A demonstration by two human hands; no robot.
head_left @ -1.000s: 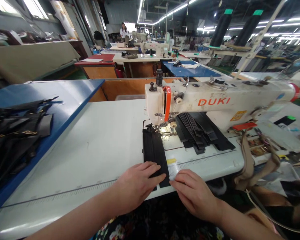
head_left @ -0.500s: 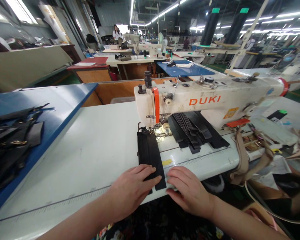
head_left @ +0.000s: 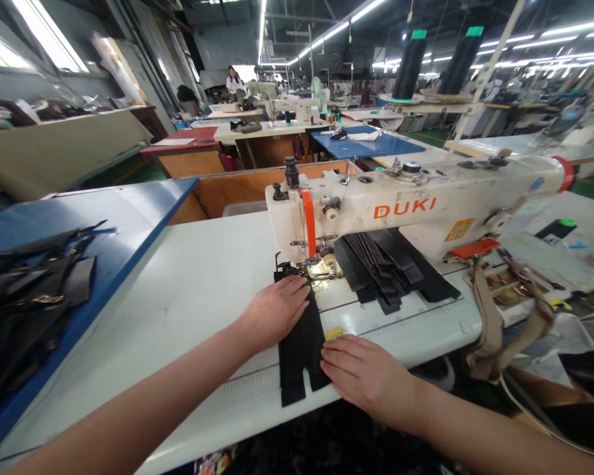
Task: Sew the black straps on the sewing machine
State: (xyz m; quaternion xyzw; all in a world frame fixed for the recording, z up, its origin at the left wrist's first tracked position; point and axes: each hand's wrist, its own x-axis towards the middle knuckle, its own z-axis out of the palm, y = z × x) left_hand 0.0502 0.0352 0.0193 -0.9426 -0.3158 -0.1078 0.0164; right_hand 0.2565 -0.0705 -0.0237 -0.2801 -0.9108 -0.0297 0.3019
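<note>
Here, the left hand (head_left: 277, 313) pressed flat on black strips (head_left: 293, 366) by the sewing machine (head_left: 361, 214); the right hand (head_left: 369, 376), uncurled, touched their edge.

The left hand (head_left: 280, 310) hides part of the black piece (head_left: 292, 369) beneath it. The machine (head_left: 410, 186) covers the far end of the stack (head_left: 376, 269). The picture's left edge cuts off the dark pile (head_left: 44, 287) and the blue surface (head_left: 141, 214). Print on the yellow sticker (head_left: 459, 229) is unreadably small; the far person (head_left: 233, 82) is blurred.
</note>
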